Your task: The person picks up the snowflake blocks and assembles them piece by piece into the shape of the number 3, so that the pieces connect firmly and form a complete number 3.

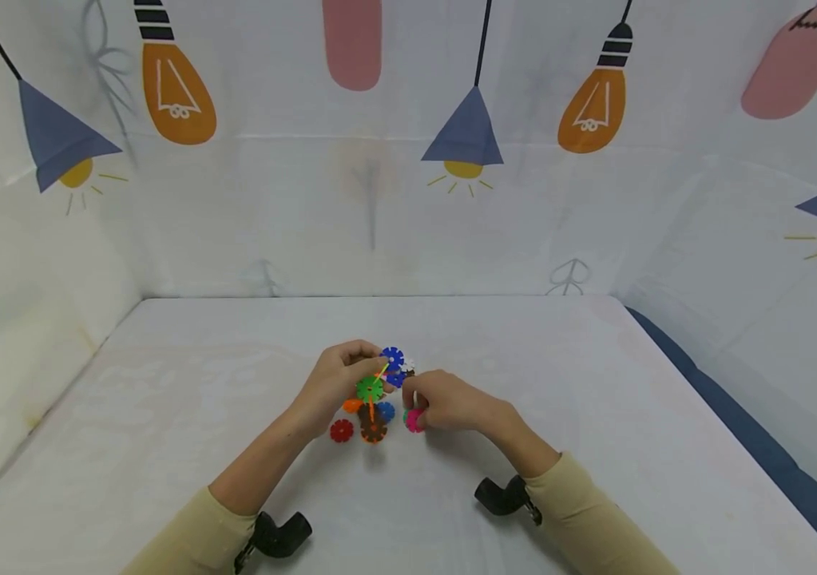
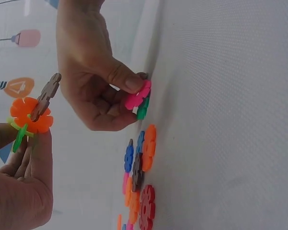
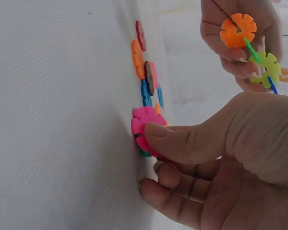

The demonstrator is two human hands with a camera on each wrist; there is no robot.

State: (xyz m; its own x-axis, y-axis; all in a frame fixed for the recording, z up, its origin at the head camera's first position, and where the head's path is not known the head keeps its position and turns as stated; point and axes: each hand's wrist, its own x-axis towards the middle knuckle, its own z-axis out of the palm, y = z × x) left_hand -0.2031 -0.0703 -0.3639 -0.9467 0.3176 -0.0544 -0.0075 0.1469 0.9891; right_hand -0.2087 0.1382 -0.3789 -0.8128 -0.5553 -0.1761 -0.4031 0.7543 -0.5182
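Note:
Slotted plastic flower discs lie on the white tabletop between the hands. My left hand (image 1: 329,387) is raised and pinches a joined chain of them. In it are a green disc (image 1: 370,389), a blue disc (image 1: 393,358), an orange disc (image 2: 31,115) and a brown disc (image 2: 46,96) at one end. Low over the table, my right hand (image 1: 454,403) pinches a pink disc (image 3: 145,125) between thumb and fingers. A dark green disc (image 2: 143,108) shows right behind the pink one; whether they are joined I cannot tell.
Loose discs rest below the left hand, among them a red disc (image 1: 341,430), an orange disc (image 2: 149,148) and a blue disc (image 1: 385,411). A white sheet (image 1: 293,216) printed with lamps stands behind the table. Black wrist mounts (image 1: 282,537) hang under both sleeves.

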